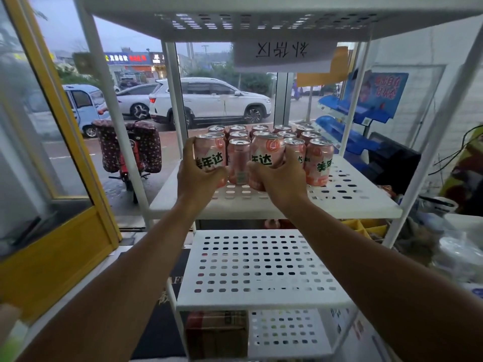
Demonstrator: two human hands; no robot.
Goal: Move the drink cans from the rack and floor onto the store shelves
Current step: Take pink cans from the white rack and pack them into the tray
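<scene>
Pickup under way | left hand (pixel 201 177) grips a pink can (pixel 210 152), right hand (pixel 281 180) grips a second can (pixel 266 155), frame centre, front row on the rack shelf (pixel 352 195) | next: lift both clear of the neighbouring cans (pixel 317 163), carry to store shelves

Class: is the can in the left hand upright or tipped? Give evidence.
Upright: the can, gripped by the left hand, has its lid on top and base below.

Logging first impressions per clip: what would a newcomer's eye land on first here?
The left hand grips a pink can and the right hand a second can, at the front of a block of matching cans on a white perforated shelf. Through the window, a white car is parked outside.
</scene>
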